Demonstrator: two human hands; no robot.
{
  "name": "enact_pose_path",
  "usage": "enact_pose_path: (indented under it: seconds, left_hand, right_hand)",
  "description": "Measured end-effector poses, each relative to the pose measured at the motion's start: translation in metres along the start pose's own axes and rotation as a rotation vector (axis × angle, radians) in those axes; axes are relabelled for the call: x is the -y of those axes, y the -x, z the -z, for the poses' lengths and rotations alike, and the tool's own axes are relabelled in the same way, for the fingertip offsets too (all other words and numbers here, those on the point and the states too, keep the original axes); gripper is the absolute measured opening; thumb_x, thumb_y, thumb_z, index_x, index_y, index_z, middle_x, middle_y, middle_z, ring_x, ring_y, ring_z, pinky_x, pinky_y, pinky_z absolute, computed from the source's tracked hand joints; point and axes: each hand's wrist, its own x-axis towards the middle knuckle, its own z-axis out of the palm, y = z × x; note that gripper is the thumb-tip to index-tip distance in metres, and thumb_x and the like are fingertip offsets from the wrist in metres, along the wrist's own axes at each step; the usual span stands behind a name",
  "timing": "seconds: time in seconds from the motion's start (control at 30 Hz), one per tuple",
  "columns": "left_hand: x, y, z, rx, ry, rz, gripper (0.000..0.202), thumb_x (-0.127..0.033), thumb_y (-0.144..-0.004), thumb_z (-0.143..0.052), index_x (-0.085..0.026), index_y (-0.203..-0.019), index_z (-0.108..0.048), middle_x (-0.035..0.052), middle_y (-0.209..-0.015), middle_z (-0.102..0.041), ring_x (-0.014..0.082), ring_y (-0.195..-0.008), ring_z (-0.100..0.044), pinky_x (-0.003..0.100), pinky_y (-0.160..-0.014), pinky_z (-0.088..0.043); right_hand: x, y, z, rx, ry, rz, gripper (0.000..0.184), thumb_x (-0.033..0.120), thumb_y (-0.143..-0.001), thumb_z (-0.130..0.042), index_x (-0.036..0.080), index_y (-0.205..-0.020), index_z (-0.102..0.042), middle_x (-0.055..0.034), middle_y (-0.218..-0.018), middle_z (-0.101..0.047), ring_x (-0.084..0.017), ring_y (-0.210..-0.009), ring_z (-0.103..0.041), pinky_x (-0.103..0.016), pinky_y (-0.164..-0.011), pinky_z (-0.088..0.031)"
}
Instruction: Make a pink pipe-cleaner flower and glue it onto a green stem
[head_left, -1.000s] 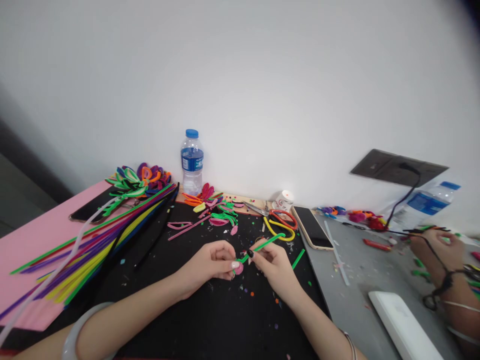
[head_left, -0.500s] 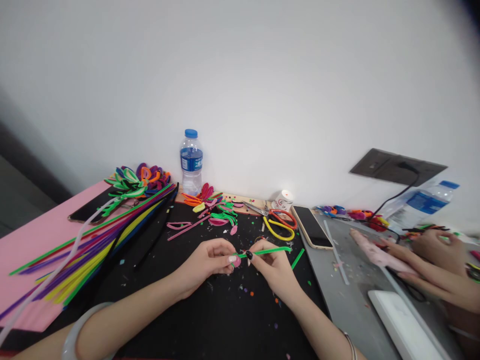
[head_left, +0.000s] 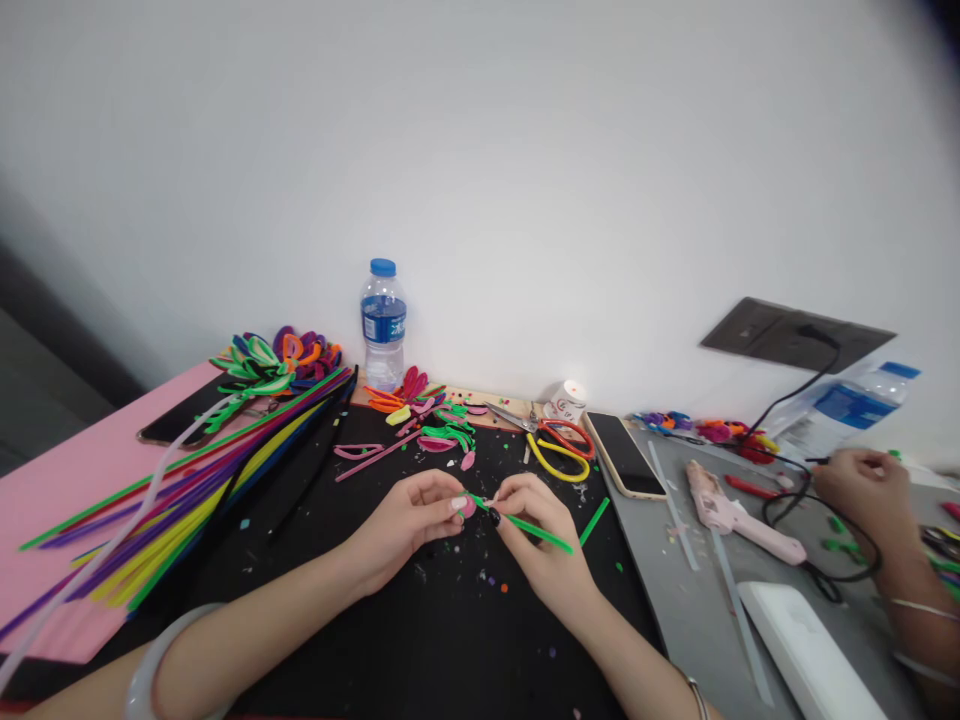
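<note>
My left hand (head_left: 409, 520) pinches a small pink looped piece (head_left: 469, 505) over the black mat (head_left: 420, 640). My right hand (head_left: 536, 535) is closed on a green pipe cleaner (head_left: 525, 526), whose free end points right and toward me. The two hands meet at the pink piece, where the green stem joins it. Cut pink, green and orange petal shapes (head_left: 431, 415) lie just beyond my hands.
A bundle of long pipe cleaners (head_left: 187, 480) lies left on a pink sheet beside a phone (head_left: 180, 412). A water bottle (head_left: 383, 325), scissors (head_left: 551, 440) and another phone (head_left: 625, 455) stand behind. At right, another person's hand (head_left: 862, 490) is near a pink glue gun (head_left: 739, 520).
My right hand turned the green pipe cleaner so its free end swung from pointing up-right to down-right. The other person set a pink glue gun down on the grey surface.
</note>
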Motion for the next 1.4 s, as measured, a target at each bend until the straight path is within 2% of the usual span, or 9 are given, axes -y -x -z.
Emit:
enact_pose_path:
  seconds: [0.13, 0.43, 0.83, 1.13, 1.4]
  left_hand:
    - [0.001, 0.000, 0.000, -0.009, 0.018, -0.007, 0.020, -0.023, -0.066, -0.076, -0.016, -0.082, -0.065, 0.0001, -0.075, -0.064, 0.0095, -0.068, -0.058, 0.023, -0.070, -0.047]
    - [0.001, 0.000, 0.001, 0.013, 0.056, 0.002, 0.017, -0.020, -0.070, -0.073, -0.016, -0.084, -0.064, -0.0001, -0.077, -0.064, 0.0084, -0.069, -0.058, 0.022, -0.071, -0.047]
    - [0.003, -0.001, 0.001, 0.009, 0.111, 0.012, 0.016, -0.017, -0.073, -0.070, -0.017, -0.086, -0.062, 0.0001, -0.080, -0.064, 0.0076, -0.072, -0.058, 0.021, -0.073, -0.047]
    - [0.002, 0.000, 0.000, 0.013, -0.039, -0.077, 0.019, -0.022, -0.072, -0.071, -0.018, -0.087, -0.060, -0.0009, -0.078, -0.062, 0.0083, -0.069, -0.057, 0.022, -0.071, -0.047]
    - [0.000, 0.000, -0.002, 0.004, -0.103, -0.066, 0.021, -0.025, -0.070, -0.072, -0.016, -0.086, -0.060, 0.0000, -0.080, -0.063, 0.0094, -0.070, -0.058, 0.023, -0.071, -0.047]
  right_hand:
    - [0.000, 0.002, -0.002, -0.008, 0.003, -0.028, 0.012, 0.013, -0.077, -0.054, 0.020, -0.069, -0.058, -0.0050, -0.092, -0.054, -0.016, -0.076, -0.055, -0.025, -0.060, -0.042]
    - [0.000, 0.005, -0.007, -0.011, -0.022, -0.015, 0.013, 0.009, -0.078, -0.053, 0.019, -0.071, -0.058, -0.0040, -0.090, -0.054, -0.016, -0.079, -0.056, -0.025, -0.064, -0.043]
    - [-0.006, 0.012, -0.012, -0.019, -0.021, 0.003, 0.019, 0.005, -0.077, -0.050, 0.019, -0.079, -0.062, -0.0043, -0.095, -0.053, -0.014, -0.078, -0.056, -0.023, -0.059, -0.042]
    - [-0.001, 0.008, -0.009, -0.067, -0.106, 0.020, 0.012, 0.011, -0.081, -0.052, 0.019, -0.075, -0.058, -0.0046, -0.092, -0.054, -0.016, -0.083, -0.056, -0.024, -0.067, -0.044]
    - [0.001, 0.006, -0.006, -0.043, -0.140, 0.025, 0.012, 0.014, -0.082, -0.053, 0.020, -0.074, -0.060, -0.0038, -0.091, -0.055, -0.015, -0.083, -0.057, -0.025, -0.070, -0.045]
